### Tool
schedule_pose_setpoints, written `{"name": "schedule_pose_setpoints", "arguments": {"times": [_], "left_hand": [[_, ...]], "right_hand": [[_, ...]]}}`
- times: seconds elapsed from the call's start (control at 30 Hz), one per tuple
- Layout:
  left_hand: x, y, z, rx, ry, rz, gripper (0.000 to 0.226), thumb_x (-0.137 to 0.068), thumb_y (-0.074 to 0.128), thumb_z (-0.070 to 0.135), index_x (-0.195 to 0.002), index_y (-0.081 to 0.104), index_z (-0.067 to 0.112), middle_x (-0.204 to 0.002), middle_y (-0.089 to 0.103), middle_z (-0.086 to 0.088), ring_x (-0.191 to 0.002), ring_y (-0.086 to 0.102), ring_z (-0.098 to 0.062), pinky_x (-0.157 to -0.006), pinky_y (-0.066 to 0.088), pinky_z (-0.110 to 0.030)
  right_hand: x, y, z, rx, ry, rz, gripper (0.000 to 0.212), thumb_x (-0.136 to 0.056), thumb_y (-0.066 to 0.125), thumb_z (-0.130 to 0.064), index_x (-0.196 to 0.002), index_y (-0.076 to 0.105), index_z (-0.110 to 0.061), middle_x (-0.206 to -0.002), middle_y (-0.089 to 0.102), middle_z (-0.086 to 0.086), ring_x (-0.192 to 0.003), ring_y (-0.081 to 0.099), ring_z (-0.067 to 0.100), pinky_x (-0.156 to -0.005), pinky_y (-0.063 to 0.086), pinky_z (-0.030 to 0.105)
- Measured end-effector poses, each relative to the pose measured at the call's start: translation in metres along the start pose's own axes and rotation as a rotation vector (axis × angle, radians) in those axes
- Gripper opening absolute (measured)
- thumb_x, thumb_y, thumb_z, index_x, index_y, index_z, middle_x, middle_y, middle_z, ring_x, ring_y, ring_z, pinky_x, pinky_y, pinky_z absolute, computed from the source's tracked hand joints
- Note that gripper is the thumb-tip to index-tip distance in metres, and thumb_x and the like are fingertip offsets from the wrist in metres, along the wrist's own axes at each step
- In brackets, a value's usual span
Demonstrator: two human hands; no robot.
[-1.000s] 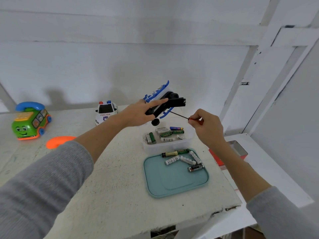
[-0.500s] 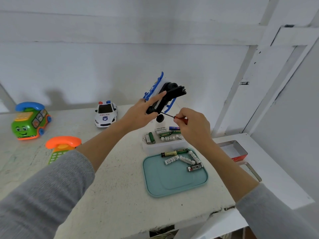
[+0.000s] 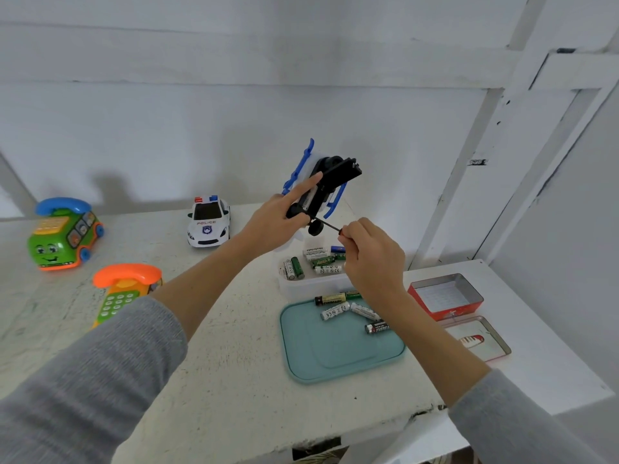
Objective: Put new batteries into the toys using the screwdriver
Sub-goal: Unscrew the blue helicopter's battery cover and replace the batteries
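Observation:
My left hand [image 3: 279,217] grips a blue, white and black toy vehicle [image 3: 326,182] in the air, its black underside turned toward me. My right hand [image 3: 370,254] pinches a small red-handled screwdriver [image 3: 330,226], whose thin shaft touches the toy's underside near a wheel. Below them stands a clear tub [image 3: 291,286] holding several batteries [image 3: 318,261]. More batteries [image 3: 348,309] lie on the far part of a teal tray [image 3: 335,360].
A white police car [image 3: 208,222], a green phone-car toy [image 3: 63,234] and an orange toy phone [image 3: 125,289] sit on the white table [image 3: 217,380]. On the lower shelf to the right are an open red tin [image 3: 445,298] and its lid [image 3: 475,338].
My left hand has tilted the toy more upright. My right hand moved left, bringing the screwdriver tip onto the toy's underside. The view shifted, revealing the orange phone and the tin.

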State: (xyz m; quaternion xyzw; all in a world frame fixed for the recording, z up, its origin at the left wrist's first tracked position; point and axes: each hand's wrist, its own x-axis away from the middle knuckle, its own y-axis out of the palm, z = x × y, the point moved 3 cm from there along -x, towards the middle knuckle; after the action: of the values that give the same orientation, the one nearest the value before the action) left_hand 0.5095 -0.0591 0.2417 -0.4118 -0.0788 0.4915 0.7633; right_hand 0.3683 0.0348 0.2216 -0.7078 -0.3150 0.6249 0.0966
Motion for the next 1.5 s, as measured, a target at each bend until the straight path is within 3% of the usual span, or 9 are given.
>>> {"name": "schedule_pose_setpoints", "arguments": {"times": [0.27,0.5,0.67,0.8,0.93,1.1,1.3,1.5], "left_hand": [[-0.002,0.003,0.003,-0.003,0.000,-0.004,0.066,-0.095,0.048,0.017,-0.142,0.020,0.053,-0.102,0.052,-0.018,-0.087,0.051,-0.029,-0.073,0.038,-0.019],[0.002,0.000,0.013,0.007,0.004,0.015,0.066,-0.094,0.047,0.015,-0.132,0.019,0.060,-0.104,0.055,-0.026,-0.089,0.052,-0.039,-0.081,0.045,-0.041],[0.007,-0.003,0.013,0.121,-0.031,0.030,0.063,-0.080,0.043,0.032,-0.119,0.019,0.074,-0.118,0.056,-0.026,-0.089,0.054,-0.041,-0.082,0.047,-0.048],[0.006,-0.002,0.008,0.081,-0.032,-0.019,0.064,-0.093,0.046,0.019,-0.130,0.019,0.065,-0.119,0.056,-0.022,-0.091,0.054,-0.038,-0.085,0.047,-0.046],[0.006,-0.003,0.006,0.094,-0.040,-0.045,0.064,-0.095,0.045,0.013,-0.134,0.022,0.057,-0.116,0.059,-0.018,-0.080,0.051,-0.029,-0.077,0.044,-0.038],[0.008,-0.004,0.005,0.066,-0.041,-0.088,0.064,-0.095,0.045,0.011,-0.133,0.025,0.058,-0.088,0.057,-0.018,-0.065,0.042,-0.017,-0.070,0.037,-0.033],[0.009,-0.007,0.001,0.012,-0.025,-0.148,0.064,-0.085,0.044,0.026,-0.129,0.022,0.068,-0.116,0.058,-0.022,-0.080,0.054,-0.033,-0.076,0.046,-0.040],[0.004,-0.009,-0.004,-0.008,0.001,-0.180,0.067,-0.092,0.045,0.017,-0.131,0.021,0.065,-0.114,0.057,-0.026,-0.076,0.051,-0.027,-0.075,0.043,-0.036]], "right_hand": [[0.007,-0.002,-0.001,0.029,-0.003,0.042,0.014,-0.078,0.057,0.002,-0.066,0.057,-0.006,-0.061,0.054,0.003,-0.045,0.040,0.018,-0.033,0.032,0.027],[0.011,-0.005,-0.004,-0.017,-0.008,0.053,0.011,-0.077,0.060,0.003,-0.068,0.059,-0.004,-0.062,0.056,0.006,-0.045,0.043,0.019,-0.036,0.033,0.025],[0.010,-0.007,0.002,-0.053,0.042,0.058,0.011,-0.079,0.059,0.003,-0.069,0.058,-0.003,-0.063,0.056,0.006,-0.044,0.043,0.020,-0.035,0.037,0.026],[0.006,-0.008,0.009,-0.045,0.050,0.046,0.014,-0.082,0.057,-0.001,-0.069,0.057,-0.005,-0.064,0.057,0.004,-0.044,0.041,0.019,-0.034,0.036,0.028],[-0.011,-0.016,0.013,-0.007,0.076,0.032,0.013,-0.079,0.059,-0.005,-0.066,0.057,-0.007,-0.064,0.059,0.001,-0.043,0.044,0.019,-0.035,0.037,0.025],[-0.035,-0.018,0.014,0.021,0.094,-0.061,0.011,-0.075,0.057,-0.002,-0.065,0.056,-0.006,-0.063,0.060,0.004,-0.047,0.051,0.028,-0.042,0.040,0.029],[-0.054,-0.018,0.020,0.077,0.220,-0.312,0.007,-0.085,0.056,-0.013,-0.079,0.059,-0.010,-0.074,0.063,0.003,-0.069,0.054,0.024,-0.061,0.037,0.028],[-0.060,-0.015,0.035,-0.031,0.372,-0.354,0.017,-0.083,0.062,-0.019,-0.069,0.054,-0.017,-0.075,0.064,-0.001,-0.071,0.054,0.021,-0.064,0.036,0.027]]}}
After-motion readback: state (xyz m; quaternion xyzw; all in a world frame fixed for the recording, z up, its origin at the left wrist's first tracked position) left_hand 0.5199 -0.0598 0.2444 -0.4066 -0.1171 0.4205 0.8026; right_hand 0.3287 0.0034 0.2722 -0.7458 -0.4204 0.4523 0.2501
